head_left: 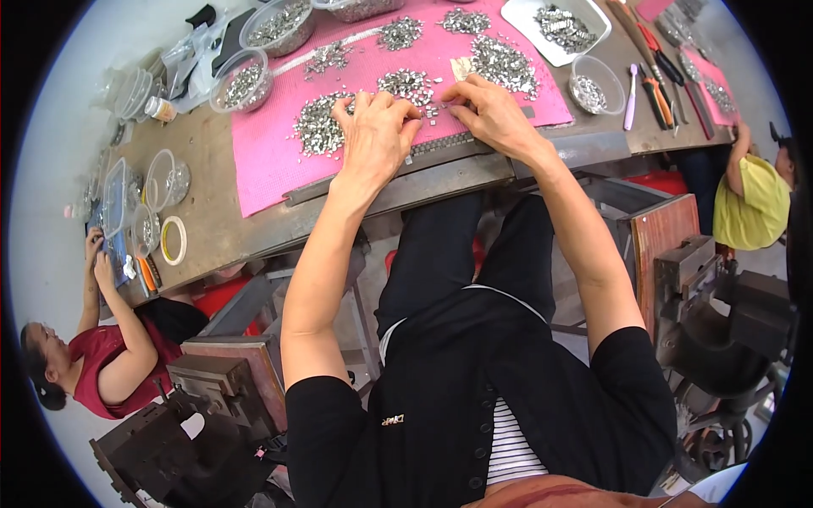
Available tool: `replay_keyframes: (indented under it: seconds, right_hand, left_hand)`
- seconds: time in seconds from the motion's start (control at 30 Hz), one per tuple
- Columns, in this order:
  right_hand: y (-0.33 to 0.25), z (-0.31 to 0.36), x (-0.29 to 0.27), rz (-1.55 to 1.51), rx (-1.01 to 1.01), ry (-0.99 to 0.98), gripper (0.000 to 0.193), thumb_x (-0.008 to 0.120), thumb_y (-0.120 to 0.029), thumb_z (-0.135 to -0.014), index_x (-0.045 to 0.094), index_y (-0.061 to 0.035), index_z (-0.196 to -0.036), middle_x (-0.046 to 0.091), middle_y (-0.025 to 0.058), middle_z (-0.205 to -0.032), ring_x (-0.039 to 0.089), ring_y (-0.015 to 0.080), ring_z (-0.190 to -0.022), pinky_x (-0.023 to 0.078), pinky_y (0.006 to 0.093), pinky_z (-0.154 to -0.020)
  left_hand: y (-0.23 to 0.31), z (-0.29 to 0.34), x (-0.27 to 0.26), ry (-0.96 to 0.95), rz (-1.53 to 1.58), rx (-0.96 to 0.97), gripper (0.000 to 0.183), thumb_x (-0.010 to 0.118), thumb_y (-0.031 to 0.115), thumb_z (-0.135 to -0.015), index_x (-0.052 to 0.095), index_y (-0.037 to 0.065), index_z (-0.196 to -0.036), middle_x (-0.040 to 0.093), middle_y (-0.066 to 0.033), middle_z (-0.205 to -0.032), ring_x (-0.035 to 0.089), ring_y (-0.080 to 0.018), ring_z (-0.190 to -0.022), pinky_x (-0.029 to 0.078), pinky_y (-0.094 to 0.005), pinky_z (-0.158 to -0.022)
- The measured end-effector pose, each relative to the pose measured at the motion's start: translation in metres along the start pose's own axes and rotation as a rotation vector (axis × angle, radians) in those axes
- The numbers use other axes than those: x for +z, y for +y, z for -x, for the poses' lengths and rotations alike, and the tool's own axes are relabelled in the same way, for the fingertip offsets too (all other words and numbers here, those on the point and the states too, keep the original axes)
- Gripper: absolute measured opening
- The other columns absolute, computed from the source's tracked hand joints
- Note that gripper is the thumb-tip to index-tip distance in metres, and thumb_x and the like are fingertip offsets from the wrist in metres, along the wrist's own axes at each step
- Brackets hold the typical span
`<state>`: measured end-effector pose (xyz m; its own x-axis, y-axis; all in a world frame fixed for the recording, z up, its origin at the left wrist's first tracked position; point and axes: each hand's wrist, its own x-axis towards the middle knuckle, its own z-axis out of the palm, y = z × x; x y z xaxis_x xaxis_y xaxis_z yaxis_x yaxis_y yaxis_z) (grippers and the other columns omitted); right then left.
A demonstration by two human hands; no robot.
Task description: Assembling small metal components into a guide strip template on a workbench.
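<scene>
On a pink mat (262, 173) lie several heaps of small silvery metal pieces. My left hand (377, 135) is over the near heaps, between the left metal heap (318, 127) and the middle metal heap (405, 83). Its fingers curl down and the thumb is close to the index finger; what they hold, if anything, is hidden. To the right, my right hand (489, 114) pinches with thumb and fingertips beside the middle heap, on something too small to name. Below both hands, a long dark metal strip (445, 152) with a row of small pieces runs along the mat's near edge.
Clear plastic tubs (278, 30) of metal pieces stand at the back left. Right of the mat are a white tray (584, 52), a round tub (603, 102), a purple toothbrush (631, 97) and orange-handled pliers (654, 100). A tape roll (174, 240) lies left. Other people sit at both sides.
</scene>
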<state>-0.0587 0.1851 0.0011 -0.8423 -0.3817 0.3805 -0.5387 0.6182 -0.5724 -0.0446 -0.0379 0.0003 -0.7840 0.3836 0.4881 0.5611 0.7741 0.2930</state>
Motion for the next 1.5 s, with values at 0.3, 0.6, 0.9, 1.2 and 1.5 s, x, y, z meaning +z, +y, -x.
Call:
replay_keyframes:
  seconds: [0.3,0.6,0.9,1.2,1.5]
  right_hand:
    - [0.001,-0.004,0.006,-0.008,0.049,-0.004,0.020,0.068,-0.005,-0.087,0.069,-0.0043,-0.107,0.064,0.0123,-0.091,0.067,0.0259,-0.082,0.053,0.0359,-0.074]
    - [0.005,-0.007,0.011,0.037,0.066,-0.013,0.017,0.068,-0.007,-0.084,0.068,-0.0031,-0.101,0.065,0.0127,-0.090,0.068,0.0270,-0.081,0.053,0.0379,-0.074]
    - [-0.022,0.011,0.006,-0.042,-0.052,0.129,0.010,0.067,-0.009,-0.090,0.067,0.0000,-0.095,0.061,0.0129,-0.085,0.063,0.0300,-0.078,0.049,0.0393,-0.070]
    - [-0.046,0.033,0.034,-0.045,-0.077,0.194,0.009,0.072,-0.007,-0.086,0.069,-0.0037,-0.094,0.063,0.0095,-0.089,0.060,0.0290,-0.085,0.047,0.0396,-0.077]
    - [-0.044,0.033,0.034,-0.010,-0.102,0.196,0.010,0.073,-0.007,-0.086,0.072,-0.0056,-0.096,0.066,0.0076,-0.090,0.062,0.0272,-0.087,0.047,0.0389,-0.077]
  left_hand:
    - [0.002,-0.005,0.004,-0.085,0.152,-0.024,0.010,0.074,0.021,-0.081,0.072,0.012,-0.086,0.065,-0.0026,-0.085,0.057,-0.0252,-0.093,0.031,-0.0523,-0.098]
    - [0.004,-0.008,0.004,-0.078,0.151,0.011,0.011,0.074,0.022,-0.081,0.072,0.014,-0.088,0.064,-0.0026,-0.084,0.057,-0.0253,-0.092,0.031,-0.0543,-0.097]
    - [0.004,-0.004,-0.017,-0.046,0.201,-0.028,0.008,0.073,0.020,-0.081,0.073,0.013,-0.087,0.068,-0.0003,-0.081,0.062,-0.0208,-0.087,0.032,-0.0489,-0.100]
    - [0.010,0.035,-0.018,0.045,0.185,-0.014,0.014,0.076,0.019,-0.080,0.069,0.009,-0.088,0.065,-0.0012,-0.084,0.061,-0.0193,-0.086,0.034,-0.0432,-0.101]
    - [0.011,0.040,-0.019,0.038,0.252,-0.008,0.015,0.075,0.018,-0.083,0.070,0.009,-0.094,0.065,-0.0020,-0.085,0.061,-0.0197,-0.085,0.032,-0.0460,-0.104]
